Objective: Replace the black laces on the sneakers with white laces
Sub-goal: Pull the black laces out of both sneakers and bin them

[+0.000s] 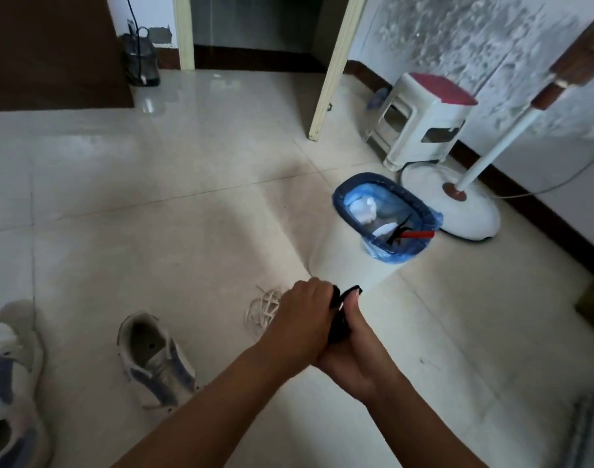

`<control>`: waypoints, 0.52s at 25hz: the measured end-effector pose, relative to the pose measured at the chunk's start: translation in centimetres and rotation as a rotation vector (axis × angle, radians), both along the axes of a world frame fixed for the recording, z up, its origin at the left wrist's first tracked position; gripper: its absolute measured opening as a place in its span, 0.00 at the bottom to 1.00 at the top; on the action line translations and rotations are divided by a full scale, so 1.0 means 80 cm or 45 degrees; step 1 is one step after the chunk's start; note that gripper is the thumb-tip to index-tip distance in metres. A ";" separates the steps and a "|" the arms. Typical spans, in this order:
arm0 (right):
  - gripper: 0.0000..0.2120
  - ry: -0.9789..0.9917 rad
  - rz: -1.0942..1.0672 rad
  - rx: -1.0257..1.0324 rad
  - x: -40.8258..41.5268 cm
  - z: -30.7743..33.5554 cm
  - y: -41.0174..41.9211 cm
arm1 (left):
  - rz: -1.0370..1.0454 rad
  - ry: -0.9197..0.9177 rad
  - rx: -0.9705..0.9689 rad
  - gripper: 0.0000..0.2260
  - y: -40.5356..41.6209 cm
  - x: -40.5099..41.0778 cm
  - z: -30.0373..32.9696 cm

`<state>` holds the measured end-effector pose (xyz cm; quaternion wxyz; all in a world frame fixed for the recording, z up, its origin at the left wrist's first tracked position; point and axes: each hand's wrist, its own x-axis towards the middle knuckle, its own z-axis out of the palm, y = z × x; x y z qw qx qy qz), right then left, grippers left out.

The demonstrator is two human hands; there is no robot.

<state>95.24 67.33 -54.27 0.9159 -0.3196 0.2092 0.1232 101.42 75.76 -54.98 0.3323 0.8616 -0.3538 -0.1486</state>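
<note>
The person holds both hands together over the floor, near centre. The left hand [300,319] and the right hand [351,346] are closed around a bunched black lace [339,319], its loop sticking out between the fingers and thumb.

Just left of the hands, partly hidden behind the left one, a loose tangle of white laces [262,310] lies on the tiles. Farther left a sneaker [155,361] sits with its throat open and no black lace visible in its eyelets; a pale strand trails from its near end, though whether that is a new lace is unclear. A second sneaker [10,393] lies at the far left edge, too blurred to tell how it is laced.

Beyond the hands to the right stands a blue bin [353,190] with a black strip and a red item inside.

Judging by this, the black laces appear to be out, with one bundled in the hands. Threading the white laces seems mostly or wholly left to do.
</note>
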 end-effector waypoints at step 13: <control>0.13 0.220 -0.430 -1.542 0.175 0.096 -0.184 | 0.291 -0.288 0.812 0.24 0.171 0.085 -0.108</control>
